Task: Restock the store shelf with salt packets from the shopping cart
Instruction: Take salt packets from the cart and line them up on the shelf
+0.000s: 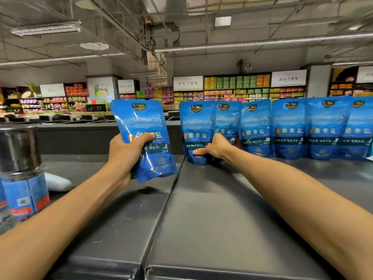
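My left hand grips a blue salt packet by its lower half and holds it upright above the dark grey shelf top. To its right, several matching blue packets stand in a row along the back of the shelf. My right hand holds the leftmost standing packet near its base, with the thumb on its front and the fingers behind it. The shopping cart is out of view.
At the left edge stands a dark-capped grinder bottle with a blue label, and a white packet lies beside it. A seam splits the shelf top into two panels. Distant store shelves fill the background.
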Action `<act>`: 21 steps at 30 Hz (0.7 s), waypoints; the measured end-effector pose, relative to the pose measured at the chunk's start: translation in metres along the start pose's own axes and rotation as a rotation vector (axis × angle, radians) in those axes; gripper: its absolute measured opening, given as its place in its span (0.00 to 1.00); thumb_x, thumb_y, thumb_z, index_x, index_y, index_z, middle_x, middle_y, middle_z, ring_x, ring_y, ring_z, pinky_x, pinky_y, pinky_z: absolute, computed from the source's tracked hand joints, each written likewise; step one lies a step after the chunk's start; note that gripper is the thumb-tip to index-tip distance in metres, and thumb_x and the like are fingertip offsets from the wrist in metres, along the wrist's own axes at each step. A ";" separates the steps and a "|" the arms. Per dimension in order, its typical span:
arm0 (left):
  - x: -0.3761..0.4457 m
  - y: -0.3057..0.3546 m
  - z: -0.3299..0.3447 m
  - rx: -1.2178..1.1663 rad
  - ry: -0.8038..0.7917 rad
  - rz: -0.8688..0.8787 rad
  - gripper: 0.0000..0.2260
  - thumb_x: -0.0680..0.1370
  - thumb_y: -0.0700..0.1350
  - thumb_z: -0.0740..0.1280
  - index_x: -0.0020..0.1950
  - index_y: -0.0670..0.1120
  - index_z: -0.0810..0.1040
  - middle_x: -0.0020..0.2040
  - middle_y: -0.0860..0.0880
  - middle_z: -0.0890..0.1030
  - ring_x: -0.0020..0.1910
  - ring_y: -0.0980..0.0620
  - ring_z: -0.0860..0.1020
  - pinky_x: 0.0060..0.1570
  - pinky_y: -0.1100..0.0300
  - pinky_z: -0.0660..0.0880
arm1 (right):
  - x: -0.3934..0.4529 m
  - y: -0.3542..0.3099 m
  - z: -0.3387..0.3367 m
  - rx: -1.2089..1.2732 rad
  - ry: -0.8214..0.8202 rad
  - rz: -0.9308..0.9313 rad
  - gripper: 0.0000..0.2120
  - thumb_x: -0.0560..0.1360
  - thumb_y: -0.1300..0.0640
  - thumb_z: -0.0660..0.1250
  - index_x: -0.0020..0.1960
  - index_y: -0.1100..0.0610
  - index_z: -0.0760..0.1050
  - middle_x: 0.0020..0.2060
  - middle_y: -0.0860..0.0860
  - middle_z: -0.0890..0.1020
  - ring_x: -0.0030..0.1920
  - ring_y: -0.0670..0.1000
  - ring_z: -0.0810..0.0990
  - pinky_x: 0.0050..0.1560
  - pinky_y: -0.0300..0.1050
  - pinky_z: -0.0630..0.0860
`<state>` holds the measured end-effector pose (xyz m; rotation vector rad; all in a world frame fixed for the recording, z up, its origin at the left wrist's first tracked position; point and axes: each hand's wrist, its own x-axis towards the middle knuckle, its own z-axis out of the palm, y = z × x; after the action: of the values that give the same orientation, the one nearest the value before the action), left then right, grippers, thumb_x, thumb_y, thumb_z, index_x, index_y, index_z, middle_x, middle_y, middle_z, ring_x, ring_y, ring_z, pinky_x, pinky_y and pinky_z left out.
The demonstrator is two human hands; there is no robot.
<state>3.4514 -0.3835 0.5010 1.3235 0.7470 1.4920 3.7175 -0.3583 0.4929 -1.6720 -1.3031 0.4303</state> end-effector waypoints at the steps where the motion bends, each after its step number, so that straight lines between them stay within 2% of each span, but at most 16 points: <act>1: 0.000 -0.001 -0.001 0.005 -0.002 0.004 0.11 0.70 0.45 0.77 0.51 0.48 0.81 0.43 0.51 0.87 0.39 0.51 0.86 0.30 0.59 0.80 | 0.000 -0.001 0.001 -0.030 0.025 0.017 0.32 0.58 0.53 0.85 0.57 0.60 0.76 0.53 0.52 0.84 0.53 0.53 0.81 0.59 0.48 0.77; 4: -0.001 -0.002 -0.001 0.014 -0.012 0.001 0.12 0.70 0.45 0.77 0.51 0.48 0.81 0.43 0.51 0.87 0.39 0.51 0.86 0.31 0.58 0.80 | 0.002 -0.001 0.002 -0.053 0.071 0.069 0.33 0.57 0.50 0.85 0.55 0.61 0.75 0.53 0.53 0.83 0.54 0.55 0.80 0.60 0.50 0.78; 8: -0.002 -0.004 -0.002 0.014 -0.039 0.003 0.14 0.70 0.47 0.77 0.53 0.48 0.81 0.44 0.50 0.87 0.40 0.50 0.86 0.34 0.55 0.81 | 0.000 -0.003 0.008 -0.098 0.108 0.070 0.28 0.57 0.48 0.85 0.41 0.56 0.68 0.49 0.52 0.80 0.50 0.52 0.77 0.51 0.44 0.75; 10: -0.002 -0.004 -0.003 -0.001 -0.055 0.000 0.15 0.69 0.47 0.77 0.53 0.48 0.81 0.44 0.50 0.87 0.41 0.49 0.86 0.36 0.53 0.82 | 0.000 -0.004 0.007 -0.128 0.112 0.063 0.29 0.57 0.49 0.85 0.40 0.55 0.66 0.47 0.51 0.79 0.50 0.52 0.76 0.54 0.45 0.77; 13: -0.002 -0.005 -0.003 -0.021 -0.068 -0.010 0.15 0.69 0.47 0.78 0.53 0.48 0.81 0.45 0.49 0.87 0.41 0.49 0.86 0.36 0.54 0.81 | -0.002 -0.006 0.003 -0.144 0.073 0.075 0.28 0.58 0.50 0.85 0.41 0.56 0.67 0.51 0.55 0.81 0.54 0.57 0.80 0.60 0.54 0.79; 16: -0.004 -0.004 -0.002 -0.026 -0.079 -0.005 0.13 0.69 0.47 0.78 0.52 0.48 0.81 0.44 0.50 0.87 0.41 0.49 0.86 0.34 0.55 0.81 | -0.006 -0.005 0.004 -0.154 0.089 0.082 0.28 0.59 0.49 0.84 0.43 0.59 0.68 0.53 0.58 0.80 0.54 0.59 0.81 0.56 0.56 0.81; 19: -0.007 -0.003 0.001 -0.029 -0.081 0.006 0.13 0.70 0.45 0.77 0.53 0.47 0.82 0.45 0.49 0.87 0.42 0.48 0.86 0.39 0.53 0.82 | -0.015 -0.004 0.007 -0.192 0.128 0.107 0.33 0.60 0.44 0.83 0.51 0.63 0.72 0.53 0.60 0.80 0.55 0.58 0.80 0.55 0.53 0.80; 21: -0.009 -0.003 0.002 -0.029 -0.093 0.002 0.14 0.70 0.44 0.77 0.54 0.46 0.82 0.46 0.48 0.87 0.43 0.48 0.86 0.42 0.51 0.82 | -0.026 -0.006 0.011 -0.286 0.184 0.124 0.42 0.63 0.43 0.81 0.64 0.67 0.67 0.62 0.63 0.75 0.64 0.61 0.74 0.61 0.55 0.75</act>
<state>3.4530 -0.3915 0.4956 1.3628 0.6624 1.4277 3.6960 -0.3766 0.4857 -1.9874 -1.1691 0.1606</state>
